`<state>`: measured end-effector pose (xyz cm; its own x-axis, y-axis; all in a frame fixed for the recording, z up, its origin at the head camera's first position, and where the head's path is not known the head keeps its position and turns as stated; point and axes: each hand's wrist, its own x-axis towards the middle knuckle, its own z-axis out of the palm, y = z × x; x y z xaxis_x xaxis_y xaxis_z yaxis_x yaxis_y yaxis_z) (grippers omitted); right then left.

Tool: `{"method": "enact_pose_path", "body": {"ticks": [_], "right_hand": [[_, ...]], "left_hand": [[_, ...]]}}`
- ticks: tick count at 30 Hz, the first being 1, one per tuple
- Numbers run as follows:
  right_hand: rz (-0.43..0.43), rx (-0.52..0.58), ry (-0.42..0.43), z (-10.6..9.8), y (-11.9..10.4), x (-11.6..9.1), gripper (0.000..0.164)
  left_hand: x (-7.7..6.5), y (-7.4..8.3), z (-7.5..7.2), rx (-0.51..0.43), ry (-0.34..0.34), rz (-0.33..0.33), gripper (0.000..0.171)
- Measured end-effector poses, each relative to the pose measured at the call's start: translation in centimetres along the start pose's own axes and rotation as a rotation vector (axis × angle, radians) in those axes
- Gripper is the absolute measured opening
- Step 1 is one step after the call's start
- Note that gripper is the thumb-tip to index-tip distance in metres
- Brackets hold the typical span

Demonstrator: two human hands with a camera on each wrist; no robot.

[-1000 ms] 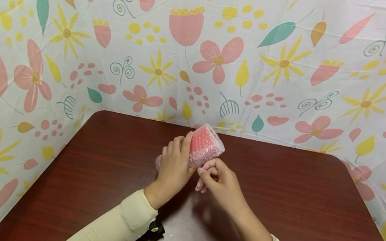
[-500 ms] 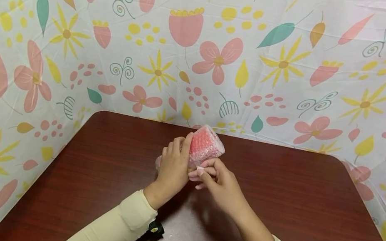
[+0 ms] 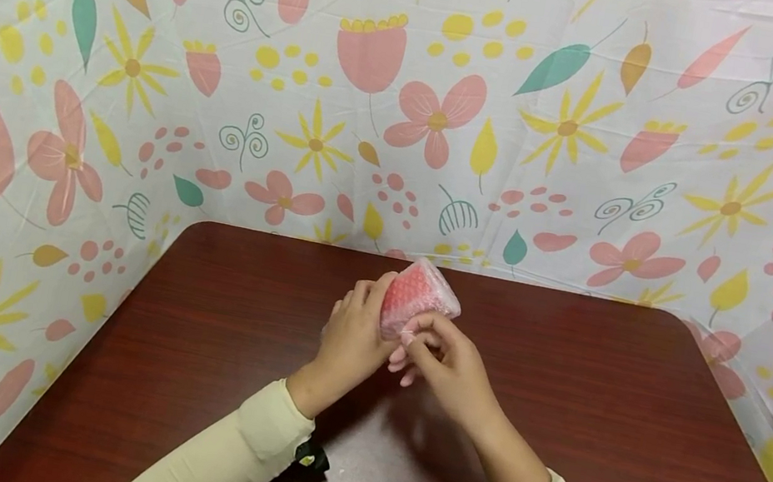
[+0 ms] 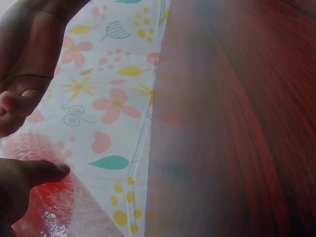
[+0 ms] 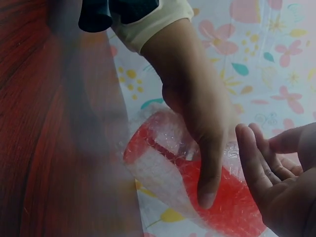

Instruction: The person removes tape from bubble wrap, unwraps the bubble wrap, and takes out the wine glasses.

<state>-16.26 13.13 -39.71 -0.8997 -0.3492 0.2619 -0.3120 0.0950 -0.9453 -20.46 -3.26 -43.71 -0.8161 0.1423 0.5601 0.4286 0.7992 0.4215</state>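
A red object in clear bubble wrap (image 3: 419,293) is held tilted over the table; its kind is hidden by the wrapping. In the head view my left hand (image 3: 352,337) grips it from the left, and its thumb lies along the red part in the right wrist view. My right hand (image 3: 446,364) is at the near lower edge of the wrapping, thumb and forefinger tips close together there, the other fingers loosely extended. Whether they pinch the wrap, I cannot tell. The right wrist view shows the red shape (image 5: 227,205) narrowing toward a second red end.
The dark red-brown wooden table (image 3: 234,293) lies beneath both hands. A white cloth with floral print (image 3: 554,192) hangs behind the table and along its sides. Dark wrist mounts (image 3: 312,458) sit at both cream sleeves.
The wrapped object has shifted slightly right and turned a little with my left hand. My right fingers reached left under the wrap, then drew back to its near edge.
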Motion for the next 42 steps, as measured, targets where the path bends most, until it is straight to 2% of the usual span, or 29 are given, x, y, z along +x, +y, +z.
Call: {"method": "enact_pose_path", "body": {"ticks": [5, 9, 12, 14, 18, 21, 30, 42], "right_hand": [[-0.023, 0.026, 0.015, 0.0, 0.2, 0.1, 0.01], [-0.001, 0.008, 0.047, 0.1, 0.1, 0.1, 0.017], [0.023, -0.006, 0.071, 0.1, -0.3, -0.1, 0.02], [0.031, 0.003, 0.074, -0.1, -0.4, -0.1, 0.02], [0.036, 0.034, 0.068, -0.3, -0.4, 0.0, 0.018], [0.03, 0.031, 0.07, -0.5, -0.3, 0.1, 0.016], [-0.006, 0.082, 0.027, -0.7, -0.1, 0.2, 0.013], [-0.057, 0.049, 0.034, -1.0, 0.2, 0.5, 0.025]], "left_hand": [[0.0, 0.0, 0.0, 0.035, 0.005, 0.038, 0.091], [0.0, 0.1, -0.1, 0.078, 0.031, 0.07, 0.091], [0.1, -0.3, 0.1, 0.093, 0.046, 0.053, 0.093], [0.2, -0.5, 0.0, 0.076, 0.042, 0.008, 0.094], [0.5, -0.7, -0.3, 0.002, 0.043, -0.054, 0.092], [0.5, -0.7, -0.5, -0.064, 0.033, -0.059, 0.092], [0.7, -0.9, -0.9, -0.263, -0.117, -0.186, 0.092], [1.2, -0.9, -1.5, -0.449, -0.208, -0.271, 0.09]]}}
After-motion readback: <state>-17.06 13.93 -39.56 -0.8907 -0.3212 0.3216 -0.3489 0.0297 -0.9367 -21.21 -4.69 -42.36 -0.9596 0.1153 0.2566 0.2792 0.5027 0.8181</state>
